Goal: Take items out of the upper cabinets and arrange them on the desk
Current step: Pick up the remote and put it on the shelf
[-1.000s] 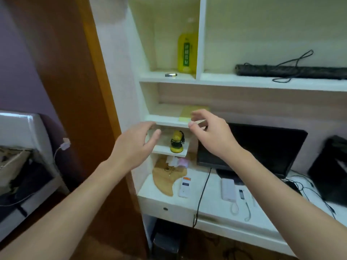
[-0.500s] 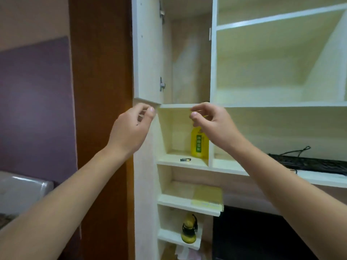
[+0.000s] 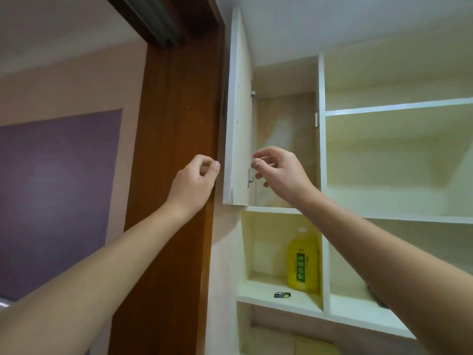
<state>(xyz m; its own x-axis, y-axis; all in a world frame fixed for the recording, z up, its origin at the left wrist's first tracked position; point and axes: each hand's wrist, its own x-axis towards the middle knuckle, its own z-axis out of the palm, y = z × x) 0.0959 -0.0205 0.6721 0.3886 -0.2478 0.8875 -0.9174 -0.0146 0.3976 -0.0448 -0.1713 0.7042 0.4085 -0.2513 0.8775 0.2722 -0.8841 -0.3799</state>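
Note:
The upper cabinet's white door [image 3: 238, 119] stands swung open to the left. No item shows in the compartment [image 3: 286, 129] behind it. My left hand [image 3: 193, 181] is raised just left of the door's edge, fingers curled into the palm, holding nothing. In front of the open compartment, by the door's lower hinge [image 3: 249, 178], is my right hand [image 3: 280, 172]. Its fingers are curled, thumb close to forefinger, and nothing is seen in them. One shelf lower stand a yellow bottle with a green label [image 3: 303, 265] and a small battery [image 3: 282, 294].
Open white shelf bays [image 3: 399, 160] to the right show nothing in them. A brown wooden door frame [image 3: 176, 139] runs along the cabinet's left side. The dark end of a keyboard [image 3: 376, 297] peeks out behind my right forearm on the lower shelf.
My view has tilted up from the desk and lower shelves to the upper cabinet. Both hands rose with it, and their fingers curled from spread to closed.

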